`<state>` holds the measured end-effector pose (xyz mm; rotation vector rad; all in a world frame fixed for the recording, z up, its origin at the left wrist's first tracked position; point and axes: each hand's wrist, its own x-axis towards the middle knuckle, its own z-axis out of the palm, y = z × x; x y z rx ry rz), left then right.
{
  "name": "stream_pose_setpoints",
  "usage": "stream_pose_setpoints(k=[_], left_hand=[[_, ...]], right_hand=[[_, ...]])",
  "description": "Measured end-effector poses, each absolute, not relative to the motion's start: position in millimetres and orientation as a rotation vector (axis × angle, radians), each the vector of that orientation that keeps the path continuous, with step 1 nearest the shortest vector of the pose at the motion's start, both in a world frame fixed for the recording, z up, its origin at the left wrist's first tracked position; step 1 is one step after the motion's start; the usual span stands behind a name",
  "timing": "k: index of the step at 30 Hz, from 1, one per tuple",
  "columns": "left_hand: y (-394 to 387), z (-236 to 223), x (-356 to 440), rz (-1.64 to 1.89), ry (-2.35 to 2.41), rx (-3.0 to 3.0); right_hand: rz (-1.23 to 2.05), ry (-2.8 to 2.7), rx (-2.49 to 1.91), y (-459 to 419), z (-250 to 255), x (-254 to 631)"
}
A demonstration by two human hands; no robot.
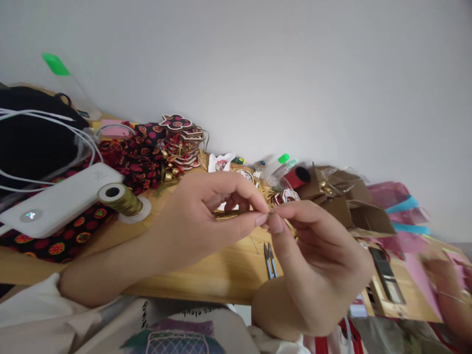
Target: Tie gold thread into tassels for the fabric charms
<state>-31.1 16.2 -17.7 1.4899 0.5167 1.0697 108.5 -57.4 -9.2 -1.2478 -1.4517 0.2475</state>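
My left hand [217, 211] and my right hand [313, 246] meet above the wooden table, fingertips almost touching. Both are closed in a pinch on a thin olive-brown cord [226, 214], which runs back under the left fingers. Most of the cord is hidden by the fingers, and what lies at the pinch point is too small to make out. Just below them, a pair of thread snips [270, 260] with blue handles lies on the table, beside a thin needle-like piece [254, 244]. A spool of olive thread [123, 199] stands left of my left wrist.
At the left are a white power bank [61, 199], cables and patterned fabric [132, 157]. Stacked ornaments [180, 142] with small bells stand behind. Cardboard boxes [354, 211], a red spool [297, 177] and a phone [386, 275] lie right. Another person's hand [444, 278] is at the far right.
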Motion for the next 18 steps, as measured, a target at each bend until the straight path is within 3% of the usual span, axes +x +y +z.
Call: stream_pose_setpoints(k=[18], left_hand=[[18.7,-19.8,-31.7,1.019,0.618,1.592]], right_hand=[[0.056,-1.459,-1.254,-56.5,-10.5,104.6]])
